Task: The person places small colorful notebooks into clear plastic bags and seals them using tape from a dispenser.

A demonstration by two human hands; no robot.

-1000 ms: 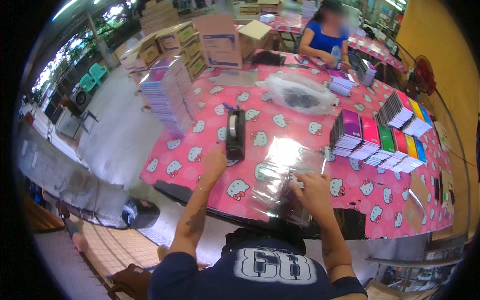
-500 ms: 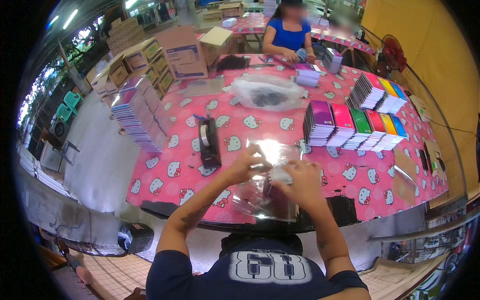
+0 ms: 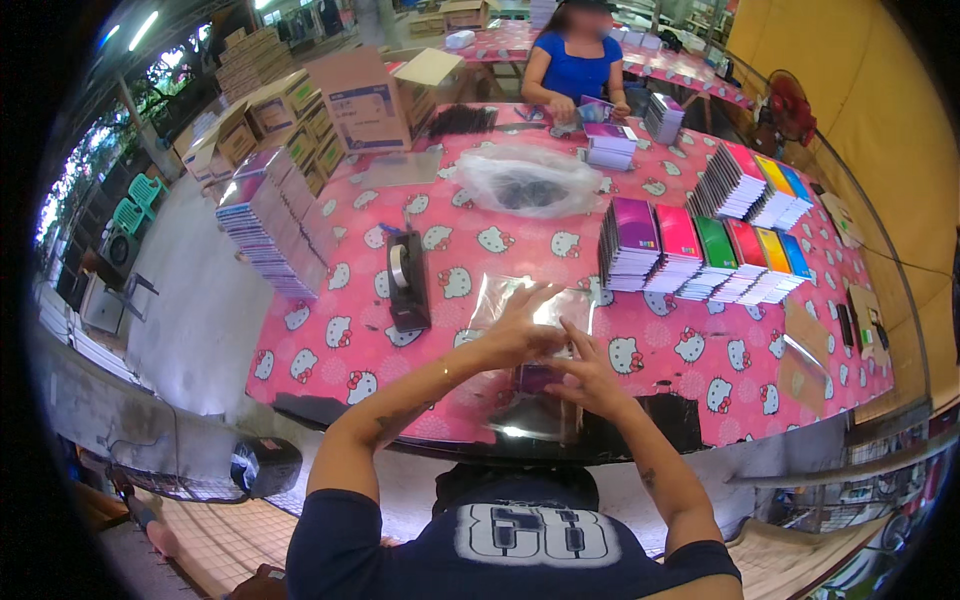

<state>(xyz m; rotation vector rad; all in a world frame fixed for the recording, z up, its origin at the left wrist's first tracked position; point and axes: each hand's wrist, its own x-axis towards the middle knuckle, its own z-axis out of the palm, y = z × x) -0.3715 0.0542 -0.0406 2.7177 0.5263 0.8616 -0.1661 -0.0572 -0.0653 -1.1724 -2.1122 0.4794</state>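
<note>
A clear glossy plastic sheet or bag (image 3: 500,300) lies at the near edge of the table before me, catching bright reflections. Under or inside its lower part shows something dark purple (image 3: 537,377), mostly covered by my hands. My left hand (image 3: 525,328) reaches across the upper part of the plastic, its fingers stretched out. Close against it, my right hand (image 3: 592,378) touches the plastic from the right with its fingers apart. A black tape dispenser (image 3: 408,285) with a pale roll stands left of the plastic.
Several stacks of coloured notebooks (image 3: 715,245) stand at right; a tall notebook stack (image 3: 270,225) is at left. A translucent plastic bag (image 3: 530,180) lies beyond my hands. Across the table, a person in blue (image 3: 578,65) handles notebooks. Open cartons (image 3: 370,105) stand far left.
My left hand has moved right and spread over the plastic, next to my right hand. My right hand has shifted slightly nearer to me. The person opposite now holds up a purple item.
</note>
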